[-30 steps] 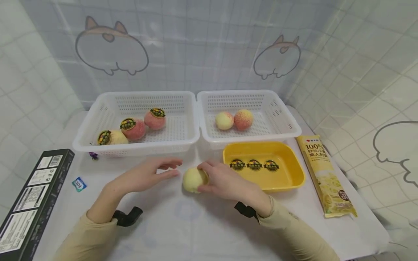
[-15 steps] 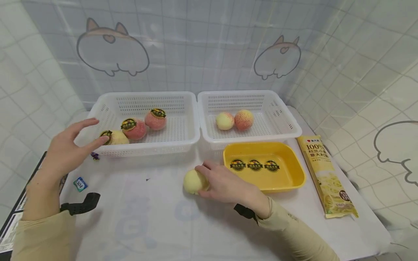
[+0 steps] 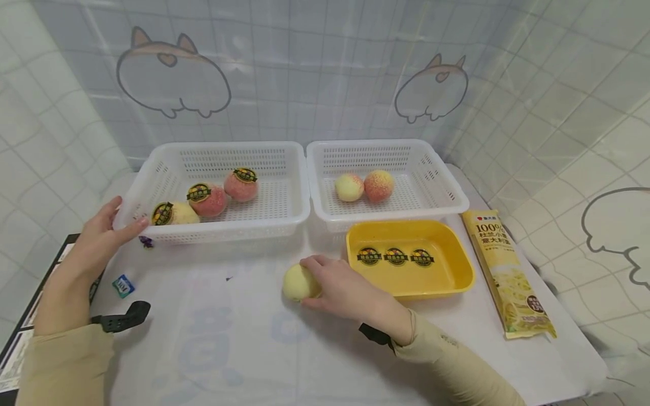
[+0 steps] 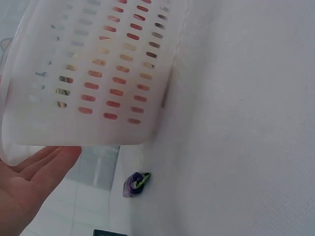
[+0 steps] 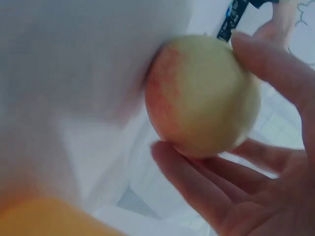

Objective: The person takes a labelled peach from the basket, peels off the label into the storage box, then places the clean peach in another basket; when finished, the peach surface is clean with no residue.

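My right hand (image 3: 345, 290) grips a pale yellow peach (image 3: 297, 283) low over the table; the right wrist view shows a red blush on one side of the peach (image 5: 206, 98), with thumb and fingers around it. At the front left corner of the left white basket (image 3: 254, 226), my left hand (image 3: 96, 242) holds the rim, thumb over the edge and fingers along the outer end wall. In the left wrist view that basket (image 4: 78, 128) partly hides the fingers. Inside it lie a yellow peach (image 3: 185, 213) and two red peaches, each with a black-and-gold sticker.
The right white basket (image 3: 386, 214) holds two peaches without visible stickers. A yellow tray (image 3: 447, 265) bearing three stickers stands before it, beside a pasta packet (image 3: 513, 270). At left lie a long black box (image 3: 66, 254), a blue-green sachet (image 3: 123, 286) and a small purple wrapper (image 3: 146, 242).
My left hand has moved from beside the peach, leftward and then down onto the left basket's corner. The right hand stays around the peach, shifting only slightly left.
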Available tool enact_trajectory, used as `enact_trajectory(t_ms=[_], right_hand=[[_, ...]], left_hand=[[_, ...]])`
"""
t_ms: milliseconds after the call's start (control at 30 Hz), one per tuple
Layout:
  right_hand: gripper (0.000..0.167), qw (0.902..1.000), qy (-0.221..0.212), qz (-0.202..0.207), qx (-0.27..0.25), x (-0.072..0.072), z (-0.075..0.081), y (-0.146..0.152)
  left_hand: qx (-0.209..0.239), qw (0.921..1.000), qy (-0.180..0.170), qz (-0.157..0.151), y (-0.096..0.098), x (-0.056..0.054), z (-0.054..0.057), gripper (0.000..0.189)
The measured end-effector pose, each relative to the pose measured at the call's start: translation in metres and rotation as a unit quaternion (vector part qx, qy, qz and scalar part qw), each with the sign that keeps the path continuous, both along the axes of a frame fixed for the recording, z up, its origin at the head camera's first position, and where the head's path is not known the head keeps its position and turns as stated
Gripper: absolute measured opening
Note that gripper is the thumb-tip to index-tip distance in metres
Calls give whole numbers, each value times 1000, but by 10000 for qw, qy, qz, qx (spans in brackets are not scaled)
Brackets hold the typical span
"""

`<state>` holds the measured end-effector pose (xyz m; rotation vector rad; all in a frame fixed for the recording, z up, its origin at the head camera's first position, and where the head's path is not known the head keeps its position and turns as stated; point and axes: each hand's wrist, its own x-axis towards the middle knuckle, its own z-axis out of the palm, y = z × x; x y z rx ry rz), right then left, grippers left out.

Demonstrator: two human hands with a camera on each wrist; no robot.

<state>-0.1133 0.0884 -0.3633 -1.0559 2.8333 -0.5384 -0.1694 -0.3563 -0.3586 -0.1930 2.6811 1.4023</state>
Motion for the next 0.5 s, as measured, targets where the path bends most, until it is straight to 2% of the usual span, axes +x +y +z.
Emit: enact_trajectory(t_ms=[100, 200, 333, 500], right_hand=[[58, 9999, 28, 46, -92, 1, 0, -1], [59, 9995, 43, 152, -288, 4, 9, 3], [63, 9973, 1, 103, -730, 6, 36, 16], [62, 9948, -205, -202, -978, -9, 70, 38]], left_hand=[[150, 9998, -42, 91, 2, 0, -2, 96], [159, 9998, -92, 127, 3, 0, -3, 94], [105, 9997, -167, 171, 4, 1, -4, 92], [145, 9995, -185, 229, 5, 2, -3, 91]])
